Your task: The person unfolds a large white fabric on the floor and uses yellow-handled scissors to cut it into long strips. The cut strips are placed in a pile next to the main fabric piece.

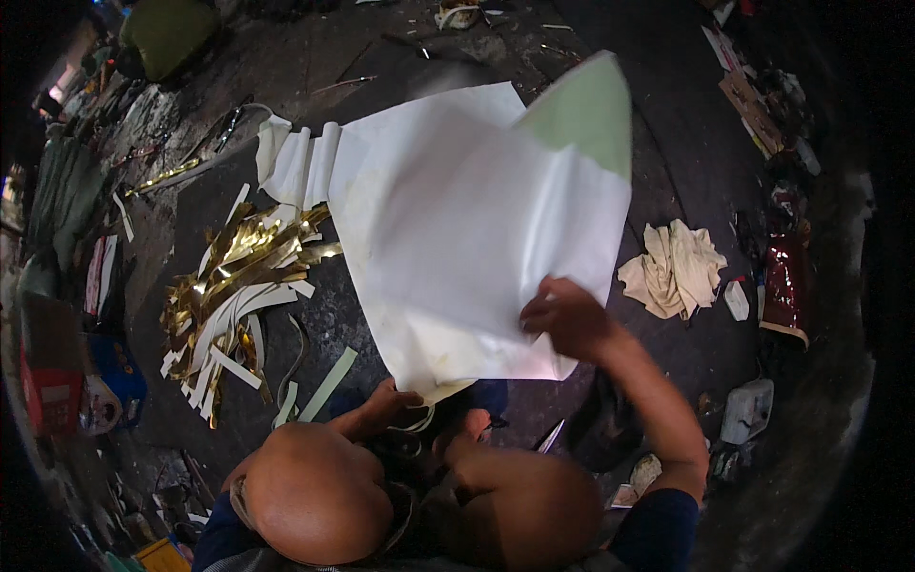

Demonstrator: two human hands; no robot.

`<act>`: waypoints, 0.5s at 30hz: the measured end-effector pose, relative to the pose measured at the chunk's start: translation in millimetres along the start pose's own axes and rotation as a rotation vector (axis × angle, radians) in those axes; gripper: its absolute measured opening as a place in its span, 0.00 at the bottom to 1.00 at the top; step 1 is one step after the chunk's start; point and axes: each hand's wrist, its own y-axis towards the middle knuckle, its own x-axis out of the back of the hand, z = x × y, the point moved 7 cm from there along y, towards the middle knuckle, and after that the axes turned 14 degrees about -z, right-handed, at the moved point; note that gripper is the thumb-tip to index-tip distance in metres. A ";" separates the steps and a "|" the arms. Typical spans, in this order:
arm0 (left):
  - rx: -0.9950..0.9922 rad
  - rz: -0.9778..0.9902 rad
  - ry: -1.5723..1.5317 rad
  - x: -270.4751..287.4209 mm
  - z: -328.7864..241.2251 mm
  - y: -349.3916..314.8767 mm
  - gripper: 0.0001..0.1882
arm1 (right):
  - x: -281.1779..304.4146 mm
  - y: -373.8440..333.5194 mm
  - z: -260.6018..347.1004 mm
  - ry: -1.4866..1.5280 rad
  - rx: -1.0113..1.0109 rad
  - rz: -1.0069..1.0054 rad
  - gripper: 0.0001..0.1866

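Observation:
A large white flexible sheet (448, 219) spreads in front of my knees, partly blurred, its far right corner turned to show pale green. My right hand (569, 319) is over its near right part, fingers curled in a pinch on the sheet. At the near left corner, my left hand (393, 402) grips the edge, with some fingers hidden behind my knee. Rolled folds of white material (305, 162) lie by the sheet's far left edge. A pile of gold and white strips (233, 296) sits to the left, and a pale green strip (329, 383) lies near my left hand.
A crumpled cream cloth (673, 269) lies right of the sheet, near a small white block (736, 299). Farther right are a shiny dark red item (785, 281) and a grey plastic case (746, 412). A pointed metal blade (550, 436) rests near my right knee. Boxes (114, 381) stand left.

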 end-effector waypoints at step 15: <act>-0.292 0.132 -0.061 4.0 9.4 9.1 0.24 | -107.2 -43.9 34.8 -0.367 -0.201 0.213 0.16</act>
